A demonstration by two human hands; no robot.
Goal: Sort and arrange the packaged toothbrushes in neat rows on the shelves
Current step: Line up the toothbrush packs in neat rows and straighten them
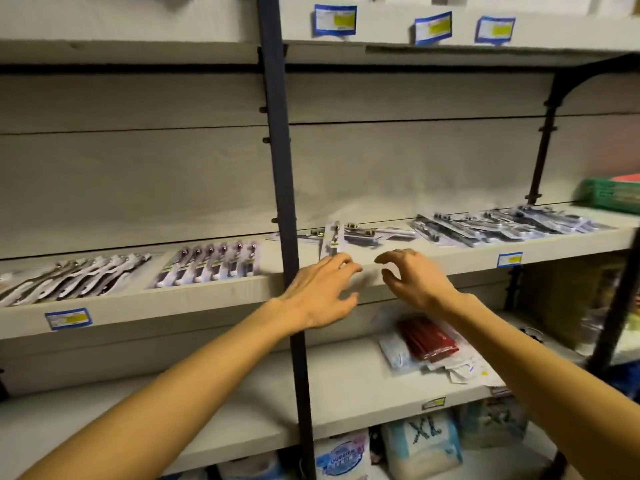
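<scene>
Both grips, left hand (320, 289) and right hand (414, 278), are hovering with fingers loosely apart, just short of a toothbrush pack (331, 239) lying on the shelf (433, 259).

Colours as I see them from my stance:

- Shelf boards (207, 296): pale grey, faint wood-grain; back panel (138, 168) the same grey.
- Upright post (280, 150): dark navy-black.
- Price labels (68, 318): white, blue border, yellow block.
- Toothbrush packs at left edge (69, 277): white and black handles on grey card.
- Next row of toothbrush packs (211, 263): white, dark maroon, small yellow-green mark.
- Toothbrush pile toward right edge (502, 225): grey, black, lilac-tinted card.
- Basket (609, 195): green.
- Packet on lower shelf (427, 341): dark red.
- Soft packs at bottom (422, 445): white and light blue, "XL" in dark print.
</scene>
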